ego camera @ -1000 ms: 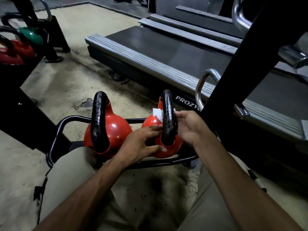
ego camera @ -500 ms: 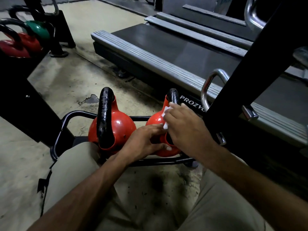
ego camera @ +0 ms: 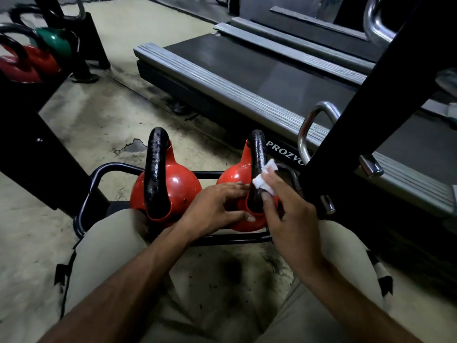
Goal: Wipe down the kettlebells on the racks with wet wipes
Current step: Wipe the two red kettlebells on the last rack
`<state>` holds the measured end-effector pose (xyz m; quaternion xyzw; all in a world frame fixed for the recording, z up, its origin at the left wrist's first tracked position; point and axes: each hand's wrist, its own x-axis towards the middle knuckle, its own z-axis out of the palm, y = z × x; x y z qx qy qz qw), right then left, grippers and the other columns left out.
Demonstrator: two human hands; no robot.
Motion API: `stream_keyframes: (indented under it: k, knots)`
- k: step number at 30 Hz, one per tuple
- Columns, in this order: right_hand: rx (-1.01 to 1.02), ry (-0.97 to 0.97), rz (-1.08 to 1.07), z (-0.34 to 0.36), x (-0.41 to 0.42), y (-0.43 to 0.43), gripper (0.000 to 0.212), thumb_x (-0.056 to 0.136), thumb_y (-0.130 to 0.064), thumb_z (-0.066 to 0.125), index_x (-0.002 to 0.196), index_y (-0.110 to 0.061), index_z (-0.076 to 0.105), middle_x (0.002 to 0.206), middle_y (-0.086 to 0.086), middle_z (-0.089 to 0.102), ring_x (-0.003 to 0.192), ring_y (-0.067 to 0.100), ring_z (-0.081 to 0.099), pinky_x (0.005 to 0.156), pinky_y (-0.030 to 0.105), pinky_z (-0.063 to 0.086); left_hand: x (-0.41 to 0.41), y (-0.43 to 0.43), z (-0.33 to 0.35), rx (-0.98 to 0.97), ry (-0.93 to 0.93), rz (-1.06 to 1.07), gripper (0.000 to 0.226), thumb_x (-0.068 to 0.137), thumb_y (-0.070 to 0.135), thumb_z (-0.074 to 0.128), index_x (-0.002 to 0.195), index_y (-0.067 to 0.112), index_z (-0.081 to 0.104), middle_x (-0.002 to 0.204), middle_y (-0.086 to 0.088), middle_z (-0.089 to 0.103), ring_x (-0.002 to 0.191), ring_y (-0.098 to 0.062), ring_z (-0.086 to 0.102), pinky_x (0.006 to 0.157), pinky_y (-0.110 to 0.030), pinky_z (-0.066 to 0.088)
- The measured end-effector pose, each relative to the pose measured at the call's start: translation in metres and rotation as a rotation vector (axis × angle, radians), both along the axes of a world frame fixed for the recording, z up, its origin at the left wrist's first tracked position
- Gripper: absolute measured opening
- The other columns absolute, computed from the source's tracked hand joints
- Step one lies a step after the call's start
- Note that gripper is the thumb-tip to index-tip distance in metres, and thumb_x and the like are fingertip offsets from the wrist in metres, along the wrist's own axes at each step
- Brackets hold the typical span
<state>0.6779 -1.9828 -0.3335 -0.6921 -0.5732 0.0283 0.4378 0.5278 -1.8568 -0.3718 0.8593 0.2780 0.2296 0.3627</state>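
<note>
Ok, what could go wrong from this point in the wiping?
1. The right hand works the wet wipe on the handle of the right kettlebell, close to the black upright; knuckles could knock it.
2. Only the left hand steadies that kettlebell on the low rack; it might tip toward the knees.

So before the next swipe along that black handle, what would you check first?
1. Wipe in hand: ok, the right hand holds the white wipe.
2. Wipe on the surface: ok, it lies against the handle of the right kettlebell.
3. Kettlebell steadied: ok, the left hand rests on its red body.
4. Kettlebell seated: ok, it stands upright in the black rack beside the left kettlebell.
5. Wipe wet enough: cannot tell.
6. Left kettlebell already wiped: cannot tell.
</note>
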Motion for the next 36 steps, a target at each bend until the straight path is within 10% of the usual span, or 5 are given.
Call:
stream_keyframes:
  k: [5,12,27,31,36]
  knots:
    - [-0.089,0.707,-0.081,-0.004,-0.002,0.024,0.034,0.094,-0.042,0.054,0.103,-0.014,0.07,0.097,0.0,0.075,0.094,0.022,0.069,0.095,0.059,0.051,0.001,-0.001,0.0,-0.011,-0.017,-0.005,0.07,0.073,0.045,0.089,0.137,0.034,0.064,0.142,0.024,0.052,0.139,0.008,0.043,0.119,-0.031,0.038]
    - [-0.266,1.498,0.025,0.025,0.018,0.059,0.037,0.107,-0.024,0.04,0.105,0.003,0.065,0.094,0.023,0.07,0.084,0.033,0.068,0.072,0.033,0.061,0.001,0.0,-0.004,-0.004,0.007,0.035,0.067,0.069,0.061,0.083,0.126,0.027,0.074,0.14,0.011,0.064,0.134,0.0,0.053,0.112,-0.038,0.046]
    - [-0.235,1.332,0.01,0.02,0.015,0.048,0.041,0.105,-0.022,0.045,0.115,0.012,0.065,0.116,0.033,0.067,0.101,0.035,0.063,0.101,0.046,0.048,0.0,0.001,-0.001,-0.039,-0.001,0.029,0.068,0.067,0.049,0.09,0.129,0.03,0.071,0.142,0.012,0.062,0.134,0.004,0.051,0.116,-0.037,0.043]
    - [-0.067,0.69,-0.016,-0.001,-0.001,0.015,0.034,0.102,-0.035,0.05,0.126,-0.019,0.068,0.121,0.003,0.073,0.116,0.017,0.067,0.107,0.048,0.049,0.0,0.003,0.0,-0.044,-0.013,-0.006,0.069,0.069,0.048,0.089,0.133,0.035,0.067,0.143,0.018,0.059,0.137,0.004,0.049,0.117,-0.039,0.042]
    - [-0.102,-0.181,0.2,-0.016,0.011,-0.012,0.066,0.105,-0.033,0.053,0.161,-0.009,0.026,0.17,0.002,0.02,0.157,0.015,0.019,0.125,0.042,0.027,-0.002,0.001,-0.001,-0.017,-0.006,0.014,0.067,0.077,0.039,0.086,0.139,0.032,0.062,0.142,0.021,0.057,0.138,0.003,0.047,0.116,-0.04,0.043]
